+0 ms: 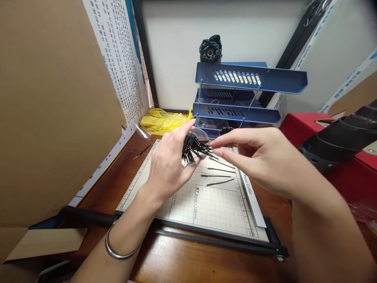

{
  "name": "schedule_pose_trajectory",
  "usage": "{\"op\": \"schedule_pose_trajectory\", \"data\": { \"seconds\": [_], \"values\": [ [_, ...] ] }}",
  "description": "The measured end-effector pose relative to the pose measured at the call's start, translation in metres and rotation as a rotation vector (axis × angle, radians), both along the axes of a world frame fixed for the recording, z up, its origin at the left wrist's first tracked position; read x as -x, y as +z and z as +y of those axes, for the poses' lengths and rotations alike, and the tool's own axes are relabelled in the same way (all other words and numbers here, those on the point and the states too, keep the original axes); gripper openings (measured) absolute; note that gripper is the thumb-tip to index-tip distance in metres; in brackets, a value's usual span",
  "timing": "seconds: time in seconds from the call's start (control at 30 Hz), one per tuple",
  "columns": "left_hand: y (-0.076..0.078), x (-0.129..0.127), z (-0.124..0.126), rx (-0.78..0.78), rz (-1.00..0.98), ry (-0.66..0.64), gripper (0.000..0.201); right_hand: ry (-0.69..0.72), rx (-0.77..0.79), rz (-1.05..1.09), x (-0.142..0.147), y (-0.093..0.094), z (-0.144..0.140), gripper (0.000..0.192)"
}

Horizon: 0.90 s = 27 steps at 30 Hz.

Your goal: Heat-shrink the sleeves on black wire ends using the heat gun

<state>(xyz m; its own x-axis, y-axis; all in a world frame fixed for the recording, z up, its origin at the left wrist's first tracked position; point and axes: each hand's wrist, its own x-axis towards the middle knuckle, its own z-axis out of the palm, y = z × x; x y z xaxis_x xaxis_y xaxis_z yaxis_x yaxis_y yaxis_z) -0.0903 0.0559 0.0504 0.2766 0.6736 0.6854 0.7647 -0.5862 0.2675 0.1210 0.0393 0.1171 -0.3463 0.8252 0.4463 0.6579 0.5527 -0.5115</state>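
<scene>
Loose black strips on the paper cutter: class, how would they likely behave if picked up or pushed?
The loose black strips look very thin, so they are probably light. They lie nearly straight, suggesting some stiffness. Lying flat on the paper cutter, they would likely slide rather than tip.

Open: near part of cutter board [218, 212], between left forearm [126, 224] and right forearm [321, 228]; low pass goes in up to the loose black strips [216, 176]. Past those, left hand [169, 161], black bundle [190, 147] and right hand [259, 157] block, nearly no gap. Behind: blue tray rack [235, 114], yellow bag [165, 120] to its left. Left: cardboard panel [53, 98] walls off, cutter handle [88, 216] juts out. Right: black tube [347, 131], red box [300, 125] crowd the right arm.
</scene>
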Motion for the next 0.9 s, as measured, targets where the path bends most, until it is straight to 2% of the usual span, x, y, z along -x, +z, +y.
{"op": "schedule_pose_trajectory", "data": {
  "seconds": [0.2, 0.27, 0.43, 0.63, 0.77, 0.9],
  "values": [
    [-0.011, -0.001, 0.007, -0.158, 0.041, -0.123, 0.080, 0.206, 0.069, -0.044, 0.008, -0.001, -0.003, 0.020],
    [-0.015, -0.001, 0.011, -0.212, 0.035, -0.137, 0.080, 0.194, 0.072, -0.032, 0.007, 0.001, -0.003, 0.017],
    [-0.020, -0.002, 0.015, -0.231, 0.020, -0.160, 0.082, 0.052, -0.029, 0.069, 0.008, 0.001, -0.001, 0.012],
    [-0.019, -0.003, 0.014, -0.268, -0.120, -0.261, 0.082, 0.149, -0.077, 0.014, 0.014, -0.007, 0.003, 0.012],
    [-0.020, -0.005, 0.013, -0.298, -0.221, -0.275, 0.083, 0.171, -0.015, 0.029, 0.012, -0.006, 0.002, 0.009],
    [-0.020, -0.006, 0.014, -0.320, -0.233, -0.294, 0.083, 0.172, 0.061, 0.026, 0.008, -0.001, -0.001, 0.008]
  ]
}}
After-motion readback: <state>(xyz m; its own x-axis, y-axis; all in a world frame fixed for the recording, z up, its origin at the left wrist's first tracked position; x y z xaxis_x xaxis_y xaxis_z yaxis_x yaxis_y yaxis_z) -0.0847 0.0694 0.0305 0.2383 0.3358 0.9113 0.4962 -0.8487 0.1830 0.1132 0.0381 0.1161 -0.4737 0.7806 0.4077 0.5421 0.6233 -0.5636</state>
